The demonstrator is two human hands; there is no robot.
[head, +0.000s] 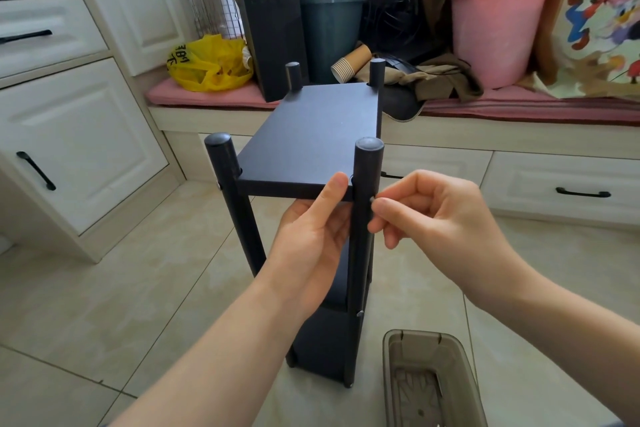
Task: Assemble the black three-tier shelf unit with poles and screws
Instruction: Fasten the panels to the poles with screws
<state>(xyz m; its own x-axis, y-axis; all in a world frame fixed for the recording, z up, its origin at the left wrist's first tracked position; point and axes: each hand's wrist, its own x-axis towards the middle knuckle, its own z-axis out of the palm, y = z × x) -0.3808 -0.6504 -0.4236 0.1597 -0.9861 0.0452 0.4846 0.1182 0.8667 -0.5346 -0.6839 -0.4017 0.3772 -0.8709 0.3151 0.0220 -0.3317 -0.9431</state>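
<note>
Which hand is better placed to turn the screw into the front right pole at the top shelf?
Right. The right hand pinches the screw against the pole at the height of the top shelf; the left hand grips the shelf's edge, steadying it.

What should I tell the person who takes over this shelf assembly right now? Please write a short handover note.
Left hand: grips the front edge of the top shelf, beside the near right pole.
Right hand: pinches a screw at that pole, level with the top shelf.
Done: the unit stands on the floor with four poles in; a lower screw sits in the same pole.
Left: probably seat this screw, then check the other joints, mostly hidden here.
</note>
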